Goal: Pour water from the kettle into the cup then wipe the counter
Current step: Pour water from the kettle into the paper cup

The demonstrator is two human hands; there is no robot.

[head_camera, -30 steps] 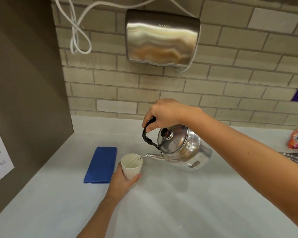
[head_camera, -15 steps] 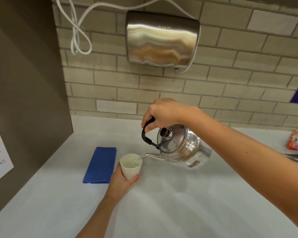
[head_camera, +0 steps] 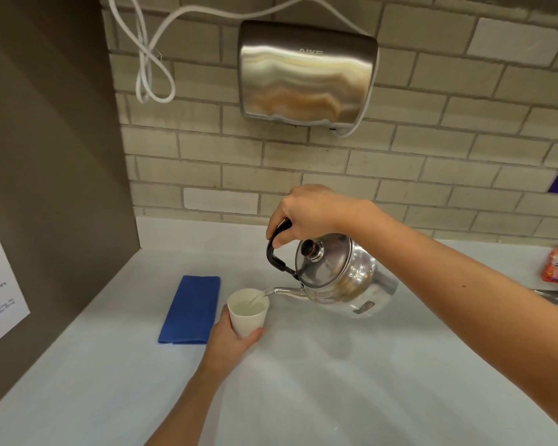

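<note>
Kettle (head_camera: 342, 272) tilted, spout over cup (head_camera: 248, 312) rim, thin stream entering. Right hand (head_camera: 310, 214) fingers wrapped tight round the black handle; left hand (head_camera: 231, 341) fingers curled round the cup on the desk (head_camera: 335, 381). Water looks high: ease tilt back slowly, avoid drips. Blue cloth (head_camera: 190, 310) lies just left, unused.

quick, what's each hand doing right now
Left hand: closed around the white paper cup.
Right hand: closed on the steel kettle's black handle, pouring.
</note>
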